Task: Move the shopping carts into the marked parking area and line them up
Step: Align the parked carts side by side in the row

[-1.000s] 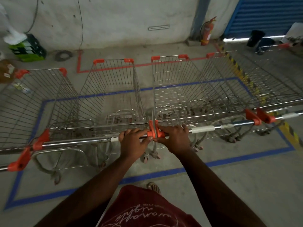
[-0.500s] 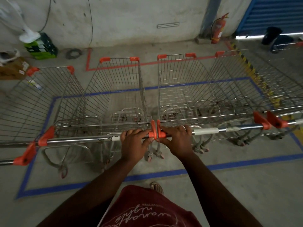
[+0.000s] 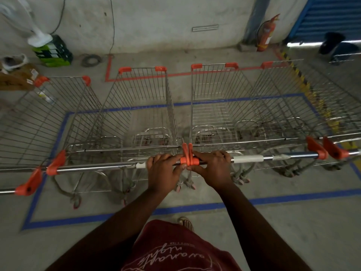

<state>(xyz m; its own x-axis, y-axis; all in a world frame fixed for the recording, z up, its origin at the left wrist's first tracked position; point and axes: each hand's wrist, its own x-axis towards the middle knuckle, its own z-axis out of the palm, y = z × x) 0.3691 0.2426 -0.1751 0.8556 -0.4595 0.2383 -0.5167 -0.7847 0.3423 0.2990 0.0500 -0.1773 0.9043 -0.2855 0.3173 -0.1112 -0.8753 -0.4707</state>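
Left hand (image 3: 164, 169) and right hand (image 3: 213, 167) grip the handlebars of two middle shopping carts (image 3: 140, 114) (image 3: 224, 106), side by side inside the blue-taped parking area (image 3: 195, 207). Alignment appears under way; next likely squaring handles with neighbouring carts.

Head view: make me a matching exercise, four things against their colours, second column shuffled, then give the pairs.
Things:
1. Fire extinguisher
2. Crate
3. Shutter
4. Fan base

Colours:
A. Blue
B. White
C. Red
D. Green

Pairs: 1-C, 2-D, 3-A, 4-B
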